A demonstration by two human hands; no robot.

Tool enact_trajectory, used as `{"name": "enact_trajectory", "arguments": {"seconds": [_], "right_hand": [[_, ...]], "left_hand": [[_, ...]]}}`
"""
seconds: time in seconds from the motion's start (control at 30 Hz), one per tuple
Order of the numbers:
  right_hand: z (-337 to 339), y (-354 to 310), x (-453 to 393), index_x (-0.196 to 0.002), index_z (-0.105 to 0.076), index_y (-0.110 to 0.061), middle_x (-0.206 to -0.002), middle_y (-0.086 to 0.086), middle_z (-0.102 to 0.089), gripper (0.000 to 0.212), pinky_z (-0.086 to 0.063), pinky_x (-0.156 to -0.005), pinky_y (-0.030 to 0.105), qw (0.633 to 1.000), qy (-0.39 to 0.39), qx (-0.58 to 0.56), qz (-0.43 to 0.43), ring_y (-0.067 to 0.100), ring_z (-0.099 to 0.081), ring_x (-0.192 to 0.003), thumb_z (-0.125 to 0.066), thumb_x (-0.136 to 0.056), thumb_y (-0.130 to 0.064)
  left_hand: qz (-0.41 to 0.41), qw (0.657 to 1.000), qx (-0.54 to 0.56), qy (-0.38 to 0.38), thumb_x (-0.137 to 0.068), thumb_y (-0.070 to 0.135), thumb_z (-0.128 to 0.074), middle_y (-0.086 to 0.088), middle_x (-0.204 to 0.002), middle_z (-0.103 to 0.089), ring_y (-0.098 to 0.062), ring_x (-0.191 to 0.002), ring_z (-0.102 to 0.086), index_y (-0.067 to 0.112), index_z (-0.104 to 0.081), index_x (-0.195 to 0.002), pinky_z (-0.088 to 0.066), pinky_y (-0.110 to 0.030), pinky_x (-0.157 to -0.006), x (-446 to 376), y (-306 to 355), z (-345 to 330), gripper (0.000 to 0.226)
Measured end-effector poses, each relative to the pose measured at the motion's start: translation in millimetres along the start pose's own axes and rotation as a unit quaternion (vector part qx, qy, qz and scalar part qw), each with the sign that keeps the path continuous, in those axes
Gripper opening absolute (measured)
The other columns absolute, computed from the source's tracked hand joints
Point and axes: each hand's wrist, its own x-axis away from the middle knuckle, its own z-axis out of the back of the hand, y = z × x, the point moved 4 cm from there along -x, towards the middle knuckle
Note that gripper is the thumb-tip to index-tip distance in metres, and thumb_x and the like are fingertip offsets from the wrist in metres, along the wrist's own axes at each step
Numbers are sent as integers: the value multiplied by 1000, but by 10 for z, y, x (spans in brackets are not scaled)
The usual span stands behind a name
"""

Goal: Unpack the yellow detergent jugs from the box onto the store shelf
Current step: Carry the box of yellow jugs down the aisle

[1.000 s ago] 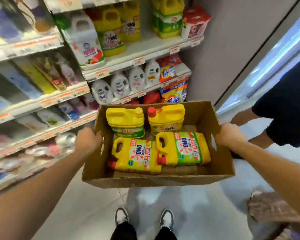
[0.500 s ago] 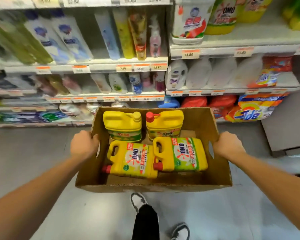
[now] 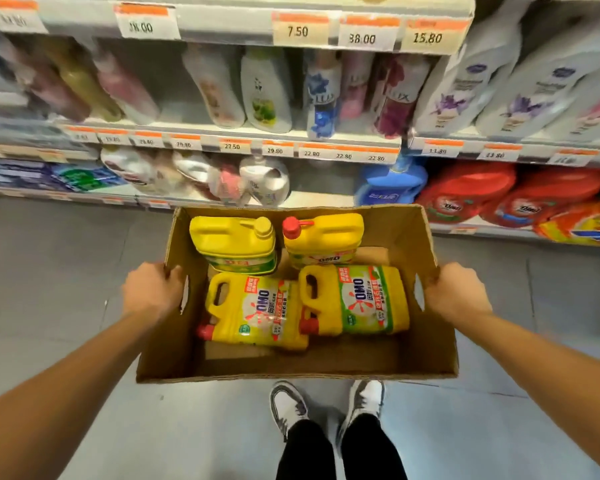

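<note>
L hand [image 3: 150, 292] & R hand [image 3: 455, 295] clamped on box [image 3: 291, 367] w/ 4 yellow "OMO" jugs [image 3: 355, 299]

Four yellow jugs [image 3: 255, 311] in cardboard box [image 3: 291, 367], both hands' grip on its sides.

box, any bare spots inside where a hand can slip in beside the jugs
Inside the box, bare cardboard runs along the right wall, beside the right lying jug, and across the near strip in front of the left lying jug. The back left is crowded: two upright jugs stand close together. Left hand and right hand grip the side walls.
</note>
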Motion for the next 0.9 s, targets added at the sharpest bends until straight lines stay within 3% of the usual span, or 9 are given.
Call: {"name": "enact_trajectory", "arguments": {"seconds": [0.1, 0.27, 0.43, 0.57, 0.7, 0.9], "right_hand": [[-321, -23, -344, -99, -71, -8, -90, 15, -73, 21, -62, -76, 45, 1000, 3, 5, 8, 39, -71, -82, -56, -101, -24], [-894, 39, -981, -104, -70, -11, -92, 13, -73, 20, -64, -79, 51, 1000, -2, -6, 6, 37, -72, -83, -54, -102, -22], [-1379, 51, -1498, -119, -68, -8, -108, 16, -73, 26, -61, -85, 46, 1000, -5, -1, 8, 38, -72, -95, -51, -106, -24], [-1726, 69, -1853, -122, -67, -6, -111, 18, -72, 27, -60, -84, 46, 1000, 5, 9, 11, 39, -71, -96, -52, -106, -22], [-2040, 85, -2141, -124, -67, -7, -114, 18, -71, 27, -59, -84, 43, 1000, 12, 23, 13, 39, -71, -98, -53, -106, -20], [-2401, 129, -2387, -121, -67, -5, -95, 10, -59, 26, -58, -83, 42, 1000, 8, 29, 4, 41, -70, -98, -55, -105, -20]], "left_hand": [[35, 999, 16, -7, -101, 27, -55, -25, -76, -67, -43, -75, -62, -1, -66, -76, -48, -40, -69, -235, -90, -419, 39], [68, 997, 24, -10, -102, 28, -54, -16, -66, -59, -37, -68, -56, -2, -65, -77, -47, -38, -66, -614, -150, -1127, 40], [65, 997, 30, -22, -102, 32, -54, -23, -72, -65, -42, -73, -63, -2, -67, -79, -54, -44, -69, -1033, -171, -1783, 42], [67, 997, 38, -21, -103, 30, -53, -20, -74, -62, -37, -69, -57, -3, -65, -83, -47, -40, -66, -1328, -222, -2260, 41], [69, 997, 41, -20, -103, 30, -53, -22, -76, -64, -38, -72, -58, -5, -66, -85, -48, -41, -68, -1585, -283, -2669, 42], [68, 997, 38, -11, -103, 31, -53, -21, -79, -63, -37, -74, -57, -4, -67, -88, -48, -40, -70, -1812, -361, -3026, 41]]}}
